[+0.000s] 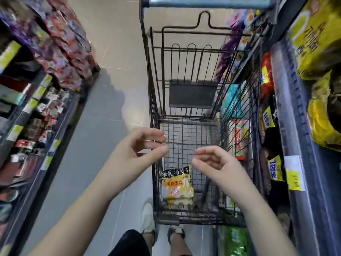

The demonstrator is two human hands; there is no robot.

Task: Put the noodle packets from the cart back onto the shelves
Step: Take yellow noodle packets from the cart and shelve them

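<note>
Left grip (136, 152), right grip (215, 163) slack, empty above cart (154, 108); noodle packet (177, 185) against left wall

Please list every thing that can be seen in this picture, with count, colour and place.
noodle packet: one, yellow and white with a black top, lying in the cart's basket, near-left corner
shopping cart: one, dark wire with a blue handle bar, in the aisle close to the right shelves
left shelves: many purple and red packets, yellow price tags
right shelves: large yellow bags on top; red, yellow and green packs lower
price tag: one, white and yellow, on the right shelf edge
floor: grey tiles
shoes: two, light, under the cart's near end
left grip: bare hand, fingers loosely curved, holds nothing, over the basket
right grip: the same, beside it
</note>
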